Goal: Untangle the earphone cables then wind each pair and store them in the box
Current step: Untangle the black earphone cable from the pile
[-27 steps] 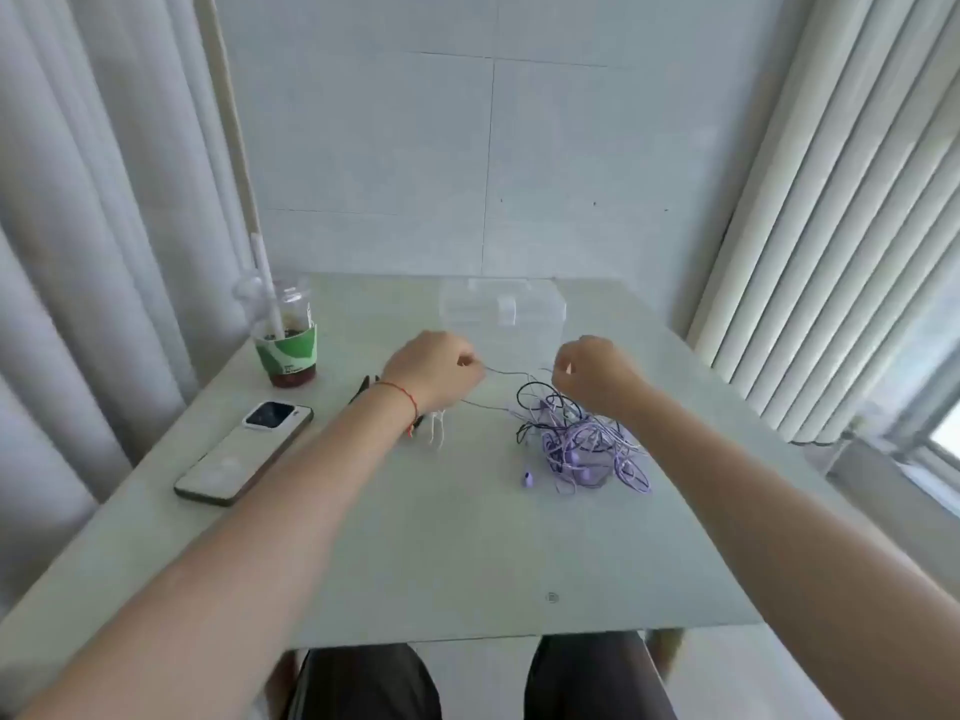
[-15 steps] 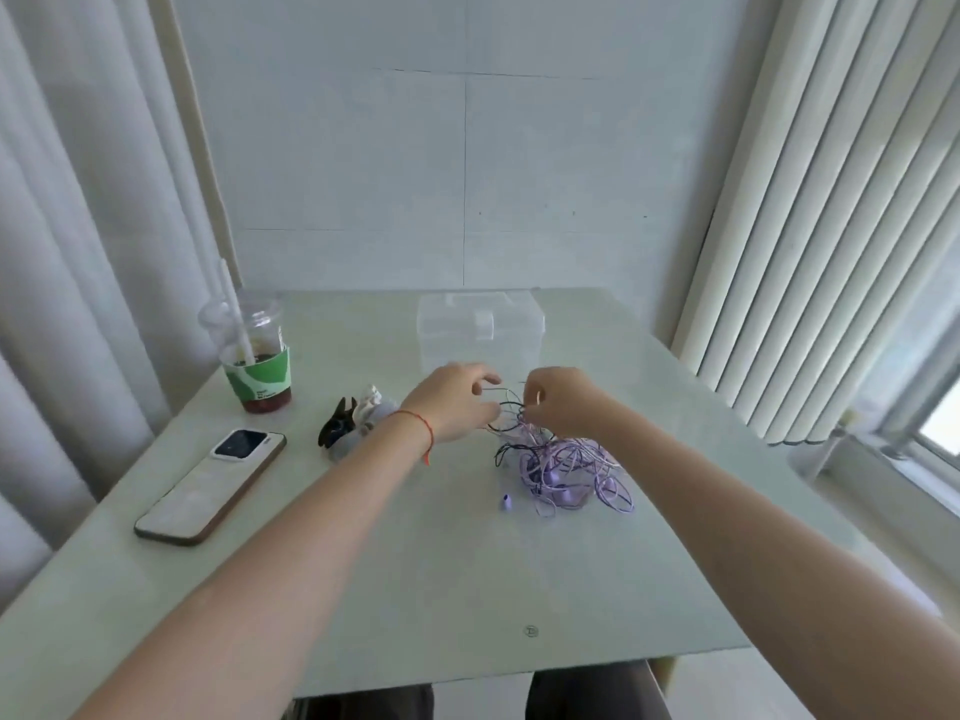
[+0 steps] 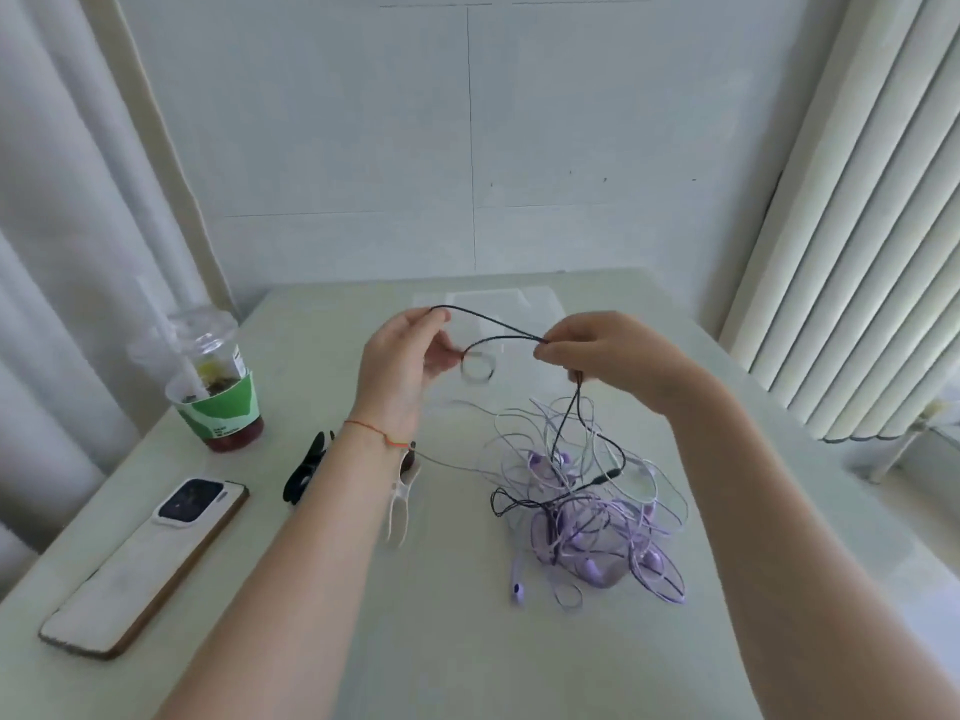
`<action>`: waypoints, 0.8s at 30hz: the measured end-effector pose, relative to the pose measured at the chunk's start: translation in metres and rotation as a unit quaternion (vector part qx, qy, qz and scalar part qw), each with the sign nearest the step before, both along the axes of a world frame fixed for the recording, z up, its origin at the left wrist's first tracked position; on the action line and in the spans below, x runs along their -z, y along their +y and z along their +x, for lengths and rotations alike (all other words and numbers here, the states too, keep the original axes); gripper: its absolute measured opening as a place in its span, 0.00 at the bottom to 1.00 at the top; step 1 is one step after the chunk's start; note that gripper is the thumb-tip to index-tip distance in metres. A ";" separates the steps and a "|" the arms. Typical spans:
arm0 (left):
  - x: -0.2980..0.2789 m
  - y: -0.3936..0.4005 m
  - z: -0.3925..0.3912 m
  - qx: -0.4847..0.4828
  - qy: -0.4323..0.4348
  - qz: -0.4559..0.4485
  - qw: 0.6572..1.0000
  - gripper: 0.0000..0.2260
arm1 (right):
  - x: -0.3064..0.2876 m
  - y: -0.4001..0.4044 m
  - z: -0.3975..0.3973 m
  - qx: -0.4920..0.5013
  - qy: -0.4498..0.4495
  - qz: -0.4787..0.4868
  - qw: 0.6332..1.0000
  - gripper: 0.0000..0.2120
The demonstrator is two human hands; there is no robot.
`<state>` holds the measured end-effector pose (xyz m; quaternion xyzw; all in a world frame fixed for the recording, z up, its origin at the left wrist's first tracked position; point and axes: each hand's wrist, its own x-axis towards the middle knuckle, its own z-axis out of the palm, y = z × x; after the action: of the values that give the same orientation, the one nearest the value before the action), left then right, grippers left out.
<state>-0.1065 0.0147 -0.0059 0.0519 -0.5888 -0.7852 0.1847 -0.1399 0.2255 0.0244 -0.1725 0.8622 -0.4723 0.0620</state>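
A black earphone cable (image 3: pixel 491 324) stretches in a loop between my two hands, raised above the table. My left hand (image 3: pixel 402 363) pinches one end of the loop; my right hand (image 3: pixel 605 353) pinches the other. From my right hand the black cable drops into a tangle of purple and white earphone cables (image 3: pixel 587 511) on the table. The clear plastic box (image 3: pixel 504 309) stands behind my hands, mostly hidden by them.
A drink cup with a green sleeve and straw (image 3: pixel 215 387) stands at the left. A phone (image 3: pixel 150 561) lies at the front left. A black clip (image 3: pixel 306 467) and a white clip (image 3: pixel 400 504) lie by my left wrist. Curtains hang on both sides.
Both hands have risen from the pile and moved apart, lifting the black cable up out of the tangle. The camera has moved closer to the table.
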 end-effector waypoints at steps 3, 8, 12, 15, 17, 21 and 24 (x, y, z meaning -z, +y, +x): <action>0.003 -0.007 -0.006 -0.010 0.000 -0.038 0.999 0.03 | 0.007 0.002 -0.011 -0.024 -0.023 -0.088 0.996 0.05; 0.023 -0.007 -0.010 0.014 -0.059 -0.152 0.987 0.06 | 0.015 -0.008 -0.016 -0.008 -0.036 -0.157 0.987 0.03; 0.025 -0.012 -0.012 0.020 -0.089 -0.240 0.967 0.08 | 0.010 -0.008 -0.018 0.052 -0.036 -0.151 0.987 0.04; 0.020 -0.019 -0.012 -0.022 -0.098 -0.274 0.956 0.09 | 0.008 0.000 -0.015 0.028 0.014 0.031 0.999 0.08; 0.015 -0.019 -0.012 -0.016 -0.091 -0.158 0.983 0.10 | 0.006 0.002 -0.010 -0.051 -0.015 0.160 0.986 0.13; 0.009 -0.018 -0.010 -0.065 -0.078 -0.096 0.990 0.12 | 0.013 -0.014 -0.005 -0.090 0.013 0.329 0.940 0.10; 0.010 -0.025 -0.009 -0.104 -0.079 -0.171 0.977 0.11 | 0.010 -0.017 -0.010 -0.005 0.091 0.270 0.958 0.08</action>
<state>-0.1159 -0.0108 -0.0157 0.1423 -0.7184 -0.6430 0.2240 -0.1498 0.2086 0.0144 -0.1962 0.9588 -0.2034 0.0298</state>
